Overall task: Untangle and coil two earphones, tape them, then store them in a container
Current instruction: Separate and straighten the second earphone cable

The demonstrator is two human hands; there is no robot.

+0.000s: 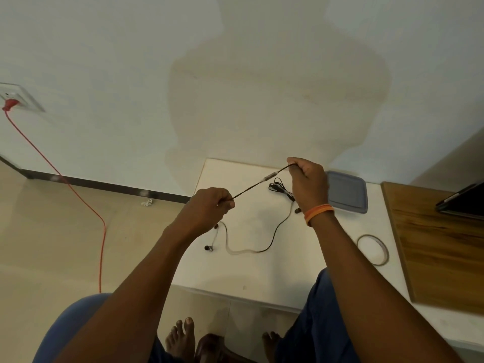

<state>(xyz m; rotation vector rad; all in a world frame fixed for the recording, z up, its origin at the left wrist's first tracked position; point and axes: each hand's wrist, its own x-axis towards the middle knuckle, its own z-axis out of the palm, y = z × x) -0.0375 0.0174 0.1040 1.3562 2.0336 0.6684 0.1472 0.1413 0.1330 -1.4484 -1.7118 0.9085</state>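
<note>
Untangling step, by the look of it. Left hand (pixel 209 205) and right hand (pixel 307 179) each pinch the thin dark earphone cable with inline mic (pixel 262 181), pulled taut between them above the white table (pixel 262 271). Rest of the wire w/ clear sections & earbuds (pixel 251 247) trails on the table below. Clear tape roll (pixel 373 249) and grey-lidded plastic container (pixel 347 191) wait to the right. Next, prob.: free the small knot near right wrist, then coil.

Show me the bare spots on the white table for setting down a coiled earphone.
The near table edge, below the looped earphone cable, lies bare. So does the strip between tape roll and grey container lid. It is crowded under the right hand, where black cable bunches.
</note>
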